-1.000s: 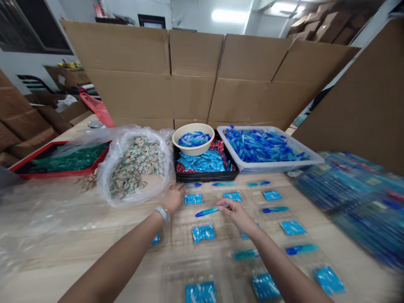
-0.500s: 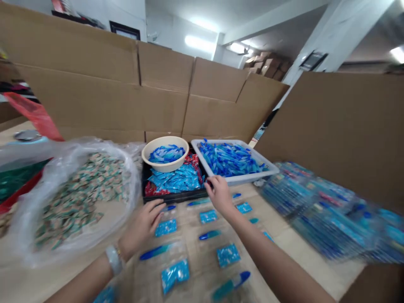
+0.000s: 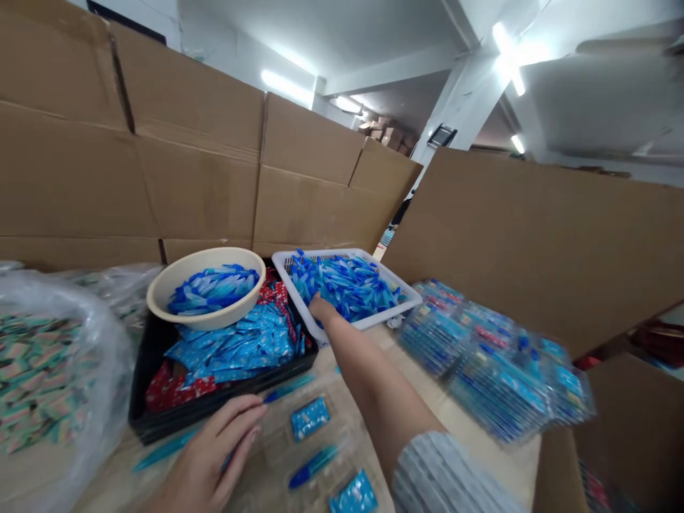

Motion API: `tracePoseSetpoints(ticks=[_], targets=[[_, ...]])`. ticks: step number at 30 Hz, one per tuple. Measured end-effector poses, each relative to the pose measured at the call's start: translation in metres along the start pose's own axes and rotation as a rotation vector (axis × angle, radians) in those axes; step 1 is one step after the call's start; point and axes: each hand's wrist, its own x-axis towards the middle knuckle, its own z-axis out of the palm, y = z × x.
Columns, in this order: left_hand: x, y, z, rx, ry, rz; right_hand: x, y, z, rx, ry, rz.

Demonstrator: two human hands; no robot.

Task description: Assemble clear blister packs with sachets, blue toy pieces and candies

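Reaching into the white basket [image 3: 374,319], right hand [image 3: 323,310] lies among criss-crossed blue sticks [image 3: 350,281], grip unseen; left hand [image 3: 208,463] flat, open.

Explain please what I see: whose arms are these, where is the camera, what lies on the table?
There is no machine: a person works with bare hands, and the one camera sits on their head, looking down. The right hand reaches into a white plastic basket full of blue pieces; whether it grips one is hidden. The left hand lies flat on clear plastic sleeves on the wooden table, beside a black tray of blue sachets that carries a cream bowl. Stacked clear packs lie to the right.
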Motion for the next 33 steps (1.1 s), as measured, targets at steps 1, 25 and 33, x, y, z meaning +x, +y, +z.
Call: tracePoseSetpoints(ticks=[1, 25, 33], targets=[[0.001, 0.002, -0.002, -0.015, -0.007, -0.004, -0.002, 0.003, -0.002, 0.003, 0.006, 0.002], [0.0, 0.058, -0.026, -0.906, 0.007, -0.743, -0.204, -0.021, 0.008, 0.998, -0.043, -0.629], [-0.12, 0.097, -0.048, -0.446, -0.22, -0.713, -0.335, 0.012, 0.121, 1.386, -0.223, -0.251]])
